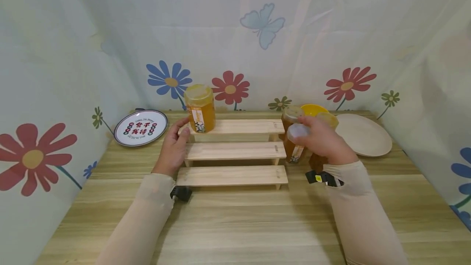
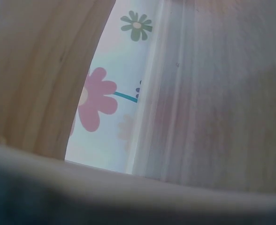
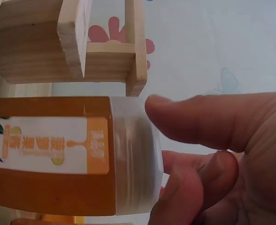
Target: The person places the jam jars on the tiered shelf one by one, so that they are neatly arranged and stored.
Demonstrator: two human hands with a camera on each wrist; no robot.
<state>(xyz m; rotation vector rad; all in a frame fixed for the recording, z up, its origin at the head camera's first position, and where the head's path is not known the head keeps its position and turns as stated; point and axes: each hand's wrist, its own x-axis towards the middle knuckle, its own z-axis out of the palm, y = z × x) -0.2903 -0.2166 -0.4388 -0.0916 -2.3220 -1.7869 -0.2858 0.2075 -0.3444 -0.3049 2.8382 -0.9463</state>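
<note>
A three-step wooden stand (image 1: 235,150) stands on the table, and my left hand (image 1: 174,148) grips the left end of its top step. Beside those fingers, a jar of amber jam (image 1: 203,117) with a pale lid sits on that step. To the right of the stand, my right hand (image 1: 324,140) pinches the whitish lid of another jam jar (image 3: 49,154) between thumb and bent fingers. That jar is upright on the table with its label showing. Two similar jars stand close by, one behind (image 1: 292,112) and one partly hidden by the hand (image 1: 328,120).
A yellow bowl (image 1: 312,109) is at the back, behind the jars. At the right lies a large beige plate (image 1: 368,134). On the left, a white plate with a dark rim and red writing (image 1: 141,128) is near the flowered cloth wall (image 1: 220,32).
</note>
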